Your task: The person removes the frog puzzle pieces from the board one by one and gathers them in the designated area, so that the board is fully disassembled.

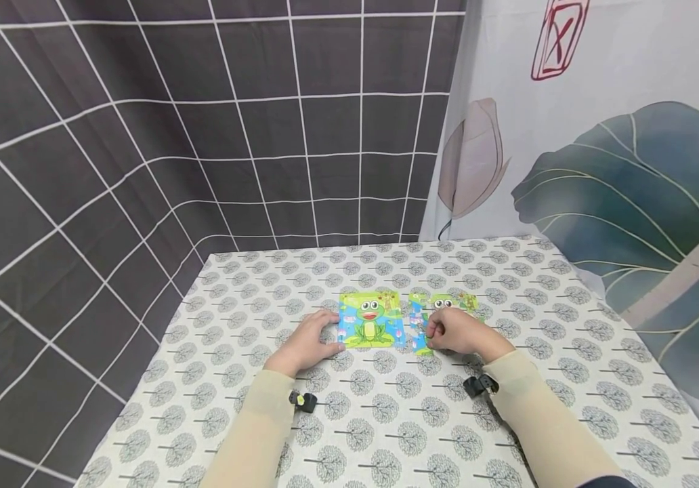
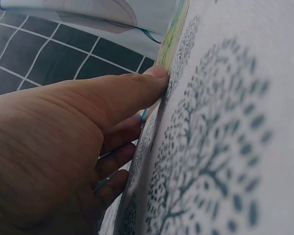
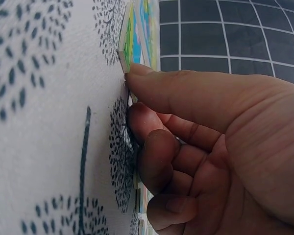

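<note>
A square frog picture (image 1: 370,320) lies flat on the tablecloth. At its left edge, my left hand (image 1: 309,341) rests with thumb and fingers spread, the thumb touching near the lower corner. In the left wrist view the thumb (image 2: 152,81) meets the picture's thin edge (image 2: 174,36). To the right lies a second frog picture made of jigsaw pieces (image 1: 418,313), partly covered by my right hand (image 1: 459,332). Its fingers are curled, and thumb and forefinger pinch the corner of a puzzle piece (image 3: 125,51) at the lower edge. The hand hides much of that puzzle.
A white tablecloth (image 1: 362,434) printed with grey trees covers the table. Behind it hangs a dark curtain (image 1: 325,122) with white grid lines. A pale curtain (image 1: 630,61) with leaf prints hangs at the right. Each wrist wears a small black camera (image 1: 480,385).
</note>
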Available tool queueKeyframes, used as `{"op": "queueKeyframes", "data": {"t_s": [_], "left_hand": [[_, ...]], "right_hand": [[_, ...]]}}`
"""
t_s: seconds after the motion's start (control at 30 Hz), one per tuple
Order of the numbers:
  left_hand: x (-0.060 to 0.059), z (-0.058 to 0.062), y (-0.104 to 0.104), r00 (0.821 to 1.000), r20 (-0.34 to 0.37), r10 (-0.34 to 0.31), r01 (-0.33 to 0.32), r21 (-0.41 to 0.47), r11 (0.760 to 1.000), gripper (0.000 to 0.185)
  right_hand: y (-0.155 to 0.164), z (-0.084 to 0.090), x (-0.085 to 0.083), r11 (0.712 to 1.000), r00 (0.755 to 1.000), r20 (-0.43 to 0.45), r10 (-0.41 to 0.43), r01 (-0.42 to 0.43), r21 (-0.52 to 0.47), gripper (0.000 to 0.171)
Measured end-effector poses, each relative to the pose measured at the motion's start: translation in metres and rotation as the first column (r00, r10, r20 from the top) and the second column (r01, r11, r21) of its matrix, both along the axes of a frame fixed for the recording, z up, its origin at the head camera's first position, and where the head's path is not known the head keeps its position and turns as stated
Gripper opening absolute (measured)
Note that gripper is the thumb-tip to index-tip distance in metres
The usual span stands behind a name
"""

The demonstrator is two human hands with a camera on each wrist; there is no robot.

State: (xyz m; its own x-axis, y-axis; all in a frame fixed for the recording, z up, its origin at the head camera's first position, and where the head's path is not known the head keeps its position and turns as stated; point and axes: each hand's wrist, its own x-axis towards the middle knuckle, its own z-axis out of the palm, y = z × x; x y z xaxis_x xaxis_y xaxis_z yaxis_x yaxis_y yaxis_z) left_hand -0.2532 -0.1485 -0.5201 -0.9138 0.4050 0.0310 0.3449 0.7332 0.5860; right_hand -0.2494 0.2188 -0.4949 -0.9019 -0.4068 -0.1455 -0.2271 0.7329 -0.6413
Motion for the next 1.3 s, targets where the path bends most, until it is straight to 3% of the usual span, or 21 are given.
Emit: {"op": "queueKeyframes", "data": {"t_s": [0.37,0.57,0.83,1.3], "left_hand": [[0.002,0.004,-0.001,1.0,0.008,-0.017,0.017,0.021,1.0,0.068],[0.002,0.003,-0.001,1.0,0.015,-0.013,0.013,0.008,1.0,0.069],[0.001,0.003,-0.001,1.0,0.012,-0.015,0.015,0.004,1.0,0.069],[0.0,0.0,-0.001,1.0,0.006,-0.007,0.008,-0.008,1.0,0.071]], "right_hand": [[-0.004,0.003,-0.002,1.0,1.0,0.009,-0.023,0.023,0.004,0.017],[-0.012,0.007,-0.006,1.0,0.999,-0.031,0.009,-0.009,0.011,0.015],[-0.034,0.011,-0.014,0.998,0.996,-0.075,0.044,-0.04,0.049,0.015],[-0.079,0.01,-0.021,0.995,0.994,-0.059,0.093,-0.091,0.046,0.022]]}}
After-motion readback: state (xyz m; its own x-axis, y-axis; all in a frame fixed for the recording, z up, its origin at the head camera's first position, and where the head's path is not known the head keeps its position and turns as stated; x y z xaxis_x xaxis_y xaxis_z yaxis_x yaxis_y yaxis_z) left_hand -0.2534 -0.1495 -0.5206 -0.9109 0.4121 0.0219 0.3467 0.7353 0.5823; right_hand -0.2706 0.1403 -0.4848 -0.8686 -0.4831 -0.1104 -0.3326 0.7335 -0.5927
